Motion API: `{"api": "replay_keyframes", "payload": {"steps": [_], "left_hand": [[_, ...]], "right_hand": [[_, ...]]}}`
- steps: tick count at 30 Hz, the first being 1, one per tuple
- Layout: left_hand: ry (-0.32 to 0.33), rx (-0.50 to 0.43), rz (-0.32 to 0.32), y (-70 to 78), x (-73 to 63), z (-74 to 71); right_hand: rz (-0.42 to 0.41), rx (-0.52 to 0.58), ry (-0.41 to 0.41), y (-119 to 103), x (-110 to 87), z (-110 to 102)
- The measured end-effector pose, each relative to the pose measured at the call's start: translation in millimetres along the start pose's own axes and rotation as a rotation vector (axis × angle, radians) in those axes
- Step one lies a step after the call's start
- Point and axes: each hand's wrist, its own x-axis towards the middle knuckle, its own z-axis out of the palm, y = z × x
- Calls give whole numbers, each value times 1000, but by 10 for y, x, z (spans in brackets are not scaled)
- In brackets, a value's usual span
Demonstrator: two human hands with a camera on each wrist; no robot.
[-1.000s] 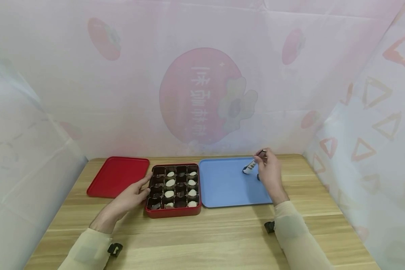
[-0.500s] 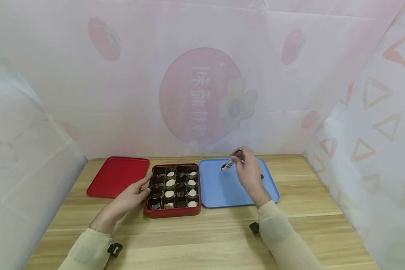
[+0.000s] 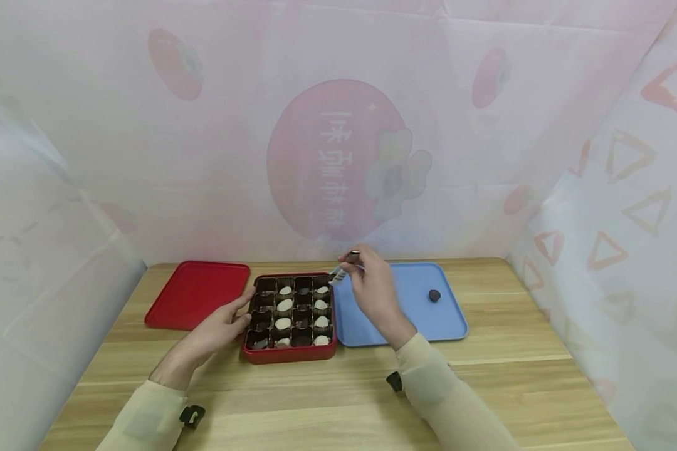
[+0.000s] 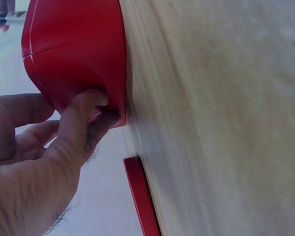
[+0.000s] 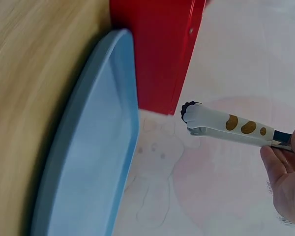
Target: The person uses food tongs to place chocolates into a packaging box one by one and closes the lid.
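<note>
My right hand (image 3: 372,285) pinches a pair of small tongs (image 5: 236,125), white with brown spots and paw-shaped tips. A dark ribbed chocolate (image 5: 188,108) sits between those tips, at the right rim of the red box (image 3: 290,357) in the head view. Dark and white chocolates lie in columns in the box's divided insert, white ones (image 3: 284,305) among them; some left-hand compartments look dark, their contents hard to make out. My left hand (image 3: 217,329) rests its thumb and fingertips against the box's left side. Another dark chocolate (image 3: 434,295) lies on the blue tray (image 3: 412,332).
A red lid (image 3: 203,294) lies flat at the left of the box. The blue tray is right against the box's right side. A printed cloth (image 3: 231,156) hangs behind the wooden table (image 3: 316,401), with more cloth on both sides.
My right hand has carried the tongs and their chocolate leftward across the blue tray to the box's right rim, uncovering the dark chocolate on the tray. My left hand has stayed put.
</note>
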Motion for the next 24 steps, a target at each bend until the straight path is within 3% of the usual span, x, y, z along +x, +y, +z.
{"api": "replay_keyframes", "payload": {"steps": [15, 24], "left_hand": [[-4, -10, 3, 34, -5, -5], [-9, -5, -2, 30, -11, -5]], "right_hand": [[-48, 93, -187, -414, -90, 482], [-92, 112, -259, -524, -115, 741]]}}
